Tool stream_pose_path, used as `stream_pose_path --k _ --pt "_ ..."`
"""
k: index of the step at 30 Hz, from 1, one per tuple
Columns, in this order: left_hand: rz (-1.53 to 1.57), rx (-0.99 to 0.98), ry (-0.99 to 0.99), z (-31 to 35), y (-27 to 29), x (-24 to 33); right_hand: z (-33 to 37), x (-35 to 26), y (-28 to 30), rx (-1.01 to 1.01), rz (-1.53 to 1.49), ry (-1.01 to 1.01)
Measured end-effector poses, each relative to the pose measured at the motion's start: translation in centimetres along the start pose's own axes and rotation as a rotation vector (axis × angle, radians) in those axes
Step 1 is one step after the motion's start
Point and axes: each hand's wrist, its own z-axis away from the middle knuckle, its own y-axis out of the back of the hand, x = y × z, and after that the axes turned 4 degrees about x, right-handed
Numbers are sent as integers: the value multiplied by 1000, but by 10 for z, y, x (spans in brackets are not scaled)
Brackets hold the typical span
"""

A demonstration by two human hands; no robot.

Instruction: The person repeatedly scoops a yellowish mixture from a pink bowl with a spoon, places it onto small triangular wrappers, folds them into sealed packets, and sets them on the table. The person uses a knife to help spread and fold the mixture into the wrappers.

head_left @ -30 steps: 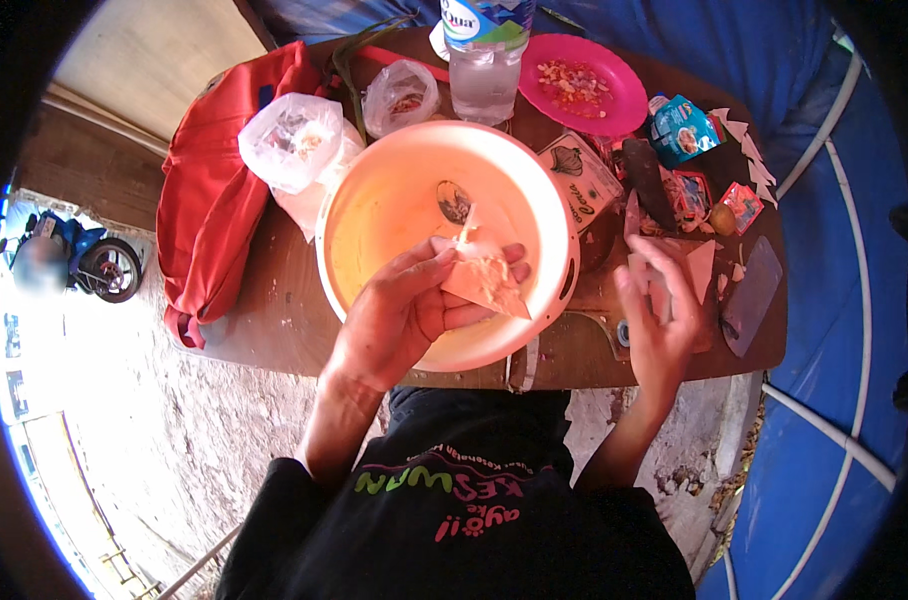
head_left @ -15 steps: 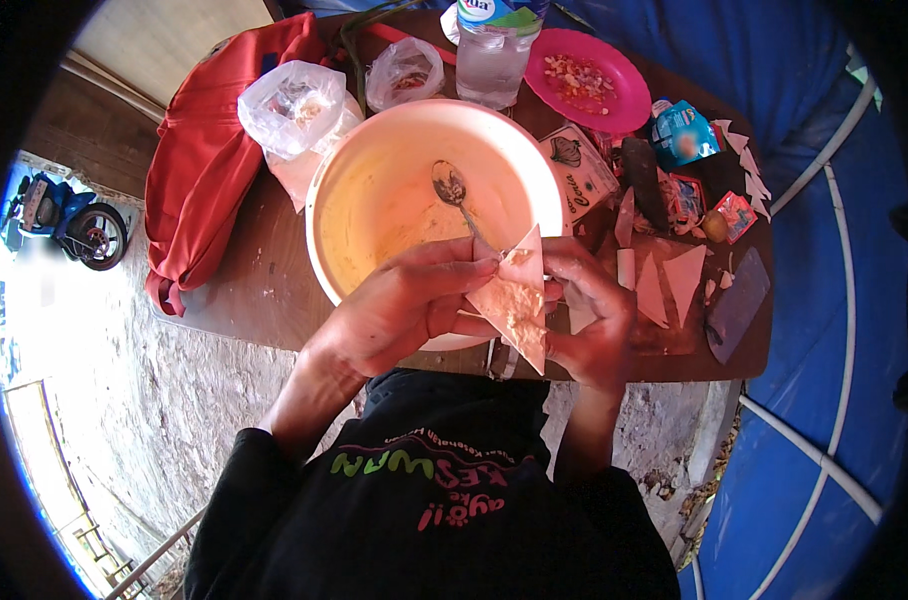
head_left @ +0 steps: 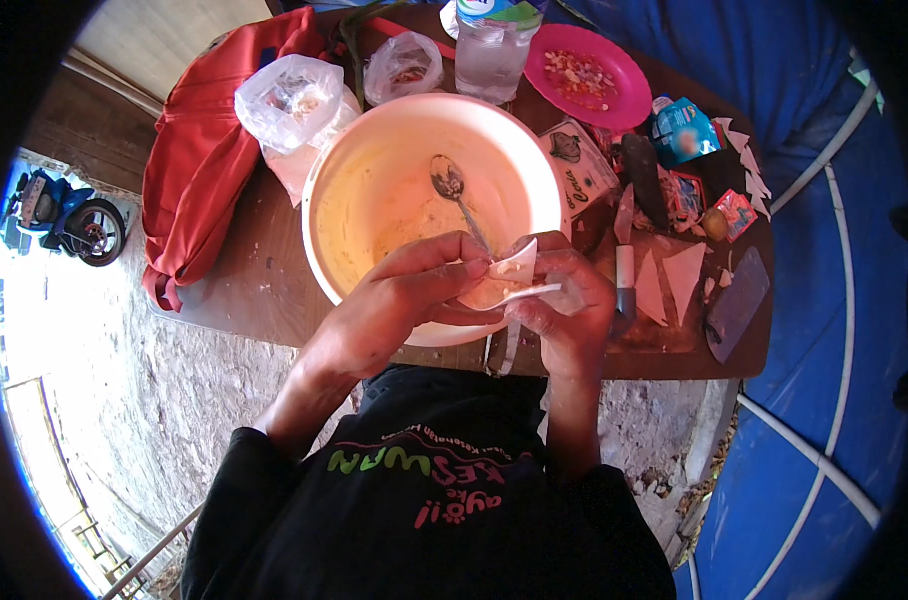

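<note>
A thin pale triangular piece of tofu or wrapper-like sheet [head_left: 514,268], smeared with a lumpy light paste, is held between both hands over the near rim of a large cream basin [head_left: 326,190]. My left hand [head_left: 399,300] pinches its left side between thumb and fingers. Closed on its right side, my right hand [head_left: 571,300] bends the piece so its two points curl upward. Inside the basin a metal spoon [head_left: 448,178] leans with its bowl toward the far side; its handle runs behind the piece. Yellowish residue coats the basin wall.
On the brown table [head_left: 244,318] lie a red bag [head_left: 199,180], plastic bags [head_left: 289,105], a water bottle [head_left: 494,60] and a pink plate [head_left: 629,90] of chopped bits. At right are a knife [head_left: 624,265], pale triangles [head_left: 682,275] and a grey blade-like sheet [head_left: 737,305].
The triangular piece was spread flat and upright with its paste showing; now it is folded and curled between my fingers. My right hand has shifted slightly left and closed in.
</note>
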Motion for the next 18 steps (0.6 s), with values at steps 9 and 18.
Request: stream_pose_path --k 9,18 --pt "8 6 3 2 -2 -1 1 -1 -3 98 9 -34" --pt "230 -86 161 -3 3 -1 1 4 -4 115 -44 48"
